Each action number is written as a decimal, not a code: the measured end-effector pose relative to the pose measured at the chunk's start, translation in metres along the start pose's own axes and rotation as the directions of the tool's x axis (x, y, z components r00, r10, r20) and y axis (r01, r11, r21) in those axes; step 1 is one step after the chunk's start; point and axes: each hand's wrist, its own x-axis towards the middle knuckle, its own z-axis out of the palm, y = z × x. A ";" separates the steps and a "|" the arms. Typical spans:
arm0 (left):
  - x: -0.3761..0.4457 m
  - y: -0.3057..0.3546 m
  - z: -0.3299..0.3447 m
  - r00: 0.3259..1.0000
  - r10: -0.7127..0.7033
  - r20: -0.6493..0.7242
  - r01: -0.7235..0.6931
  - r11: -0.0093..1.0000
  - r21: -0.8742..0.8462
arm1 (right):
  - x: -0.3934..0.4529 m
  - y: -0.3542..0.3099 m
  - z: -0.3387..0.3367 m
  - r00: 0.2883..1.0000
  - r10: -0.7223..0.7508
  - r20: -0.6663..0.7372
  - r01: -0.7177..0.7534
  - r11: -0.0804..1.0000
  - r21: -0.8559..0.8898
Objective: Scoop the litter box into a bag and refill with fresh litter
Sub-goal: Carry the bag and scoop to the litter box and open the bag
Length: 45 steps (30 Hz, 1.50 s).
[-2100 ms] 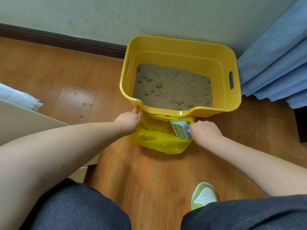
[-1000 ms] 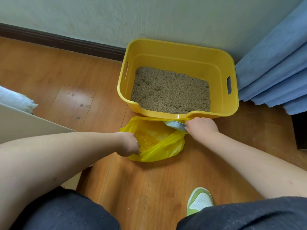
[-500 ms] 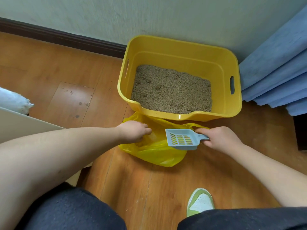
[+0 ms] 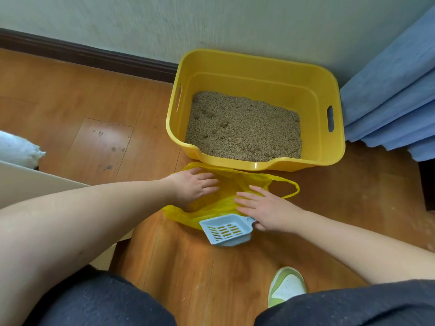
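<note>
A yellow litter box (image 4: pixel 334 85) stands on the wood floor against the wall, holding brown litter (image 4: pixel 244 128) with small clumps and dents. In front of it a yellow plastic bag (image 4: pixel 226 184) lies on the floor, one handle loop stretched out to the right. My left hand (image 4: pixel 195 184) lies flat on the bag's left side with straight fingers. On the bag's right side rests my right hand (image 4: pixel 263 205), fingers spread. A light blue slotted scoop (image 4: pixel 227 231) lies on the floor at the bag's near edge, its handle under my right palm's edge.
A blue curtain (image 4: pixel 395 95) hangs to the right of the box. A white sack (image 4: pixel 16 149) and a pale board edge (image 4: pixel 35 184) sit at the left. My green-and-white shoe (image 4: pixel 287 285) stands on the floor near my knees. A dark skirting board (image 4: pixel 89 55) runs along the wall.
My right hand has put the scoop down on the floor and now lies flat on the bag. My left hand has let go of the bag's rim and spread flat on it.
</note>
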 end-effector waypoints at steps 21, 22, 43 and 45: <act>-0.020 -0.022 0.012 0.946 -0.077 -0.315 0.061 0.996 -0.061 | -0.030 0.046 -0.013 0.911 0.393 0.120 -0.403 0.913 0.067; -0.018 -0.022 0.012 0.920 -0.047 -0.390 0.030 0.998 -0.049 | -0.032 0.047 -0.012 0.921 0.385 0.055 -0.389 0.918 0.077; 0.020 0.046 -0.006 0.967 -0.251 -0.042 0.210 0.878 -0.429 | -0.016 0.020 -0.064 0.793 0.498 0.352 -0.602 0.731 0.321; 0.022 0.047 -0.010 0.968 -0.248 -0.027 0.214 0.883 -0.418 | -0.010 0.018 -0.065 0.771 0.516 0.373 -0.624 0.731 0.277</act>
